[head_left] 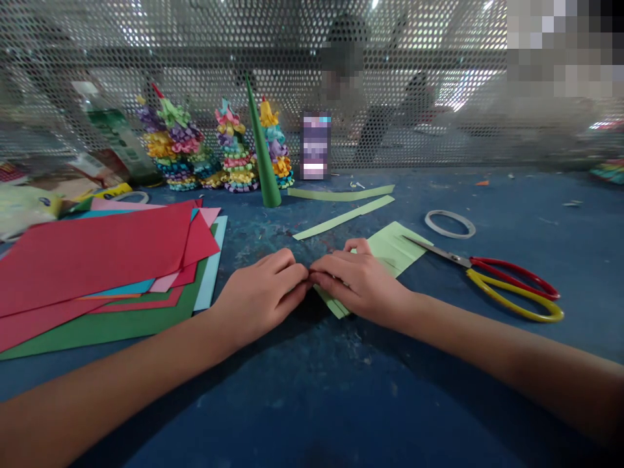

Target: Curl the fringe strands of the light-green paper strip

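Observation:
In the middle of the table, my left hand (266,289) and my right hand (368,283) meet at the fingertips. The fingers of both are closed in a pinch. Under my right hand lies a folded light green paper (402,250), gripped near its left edge. What my left fingertips pinch is hidden. Two light green paper strips (344,218) (341,194) rest just beyond my hands. Scissors (461,260) with red and yellow handles lie at the right, their blades reaching over the paper's far corner.
Coloured paper sheets (97,253) are piled at the left. A green paper cone (263,162) stands beside several curled-paper trees (238,156). Behind them are a bottle (117,140), a phone (314,146) and a perforated metal screen (273,39). A whitish ring (431,227) lies near the scissors.

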### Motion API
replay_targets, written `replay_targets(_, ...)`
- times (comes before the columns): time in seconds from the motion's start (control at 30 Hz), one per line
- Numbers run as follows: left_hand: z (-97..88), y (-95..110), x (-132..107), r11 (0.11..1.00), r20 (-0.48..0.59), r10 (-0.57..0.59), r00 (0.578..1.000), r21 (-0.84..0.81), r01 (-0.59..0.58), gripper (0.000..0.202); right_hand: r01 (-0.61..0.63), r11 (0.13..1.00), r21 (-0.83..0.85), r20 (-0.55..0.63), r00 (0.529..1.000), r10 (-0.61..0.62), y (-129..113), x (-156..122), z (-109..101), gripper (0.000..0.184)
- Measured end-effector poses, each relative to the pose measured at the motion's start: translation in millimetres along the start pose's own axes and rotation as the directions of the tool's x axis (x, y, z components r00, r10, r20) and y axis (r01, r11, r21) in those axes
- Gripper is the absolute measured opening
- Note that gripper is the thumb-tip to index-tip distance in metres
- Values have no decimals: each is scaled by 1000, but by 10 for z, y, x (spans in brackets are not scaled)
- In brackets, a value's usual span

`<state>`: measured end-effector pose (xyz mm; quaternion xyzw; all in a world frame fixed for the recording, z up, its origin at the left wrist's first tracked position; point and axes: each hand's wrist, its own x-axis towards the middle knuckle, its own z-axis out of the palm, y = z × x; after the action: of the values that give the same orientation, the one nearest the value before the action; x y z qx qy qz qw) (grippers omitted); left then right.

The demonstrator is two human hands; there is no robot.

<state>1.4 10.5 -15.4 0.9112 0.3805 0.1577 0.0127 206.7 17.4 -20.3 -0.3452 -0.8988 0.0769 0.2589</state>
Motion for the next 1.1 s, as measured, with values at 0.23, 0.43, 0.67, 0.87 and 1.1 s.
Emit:
replay_targets(0.23, 7, -14, 1, 999, -34, -43, 999, -31, 41, 30, -7, 993, 116, -9, 1000, 9, 14, -8, 19, 13)
replay_targets(0.43, 12, -14, -2, 999, -63, -12, 998, -44, 9, 31, -12, 996, 89, -13, 1000, 14, 14, -15, 44, 11)
replay_targets(0.67, 20, -9, -1, 999, -64, 12, 998, -40, -15, 35, 35, 996, 79, -38, 999, -32, 17, -31, 71, 12)
replay_targets(0.87, -33, 10, 14, 987, -21, -80, 997, -139, 77, 29, -11, 999, 47, -12, 1000, 11, 5, -18, 67, 9)
replay_targets(1.1, -65, 3, 14, 965, 42, -123, 992, -227, 129, 22, -4, 1000, 0, 114, 993, 4, 18, 7, 52, 19)
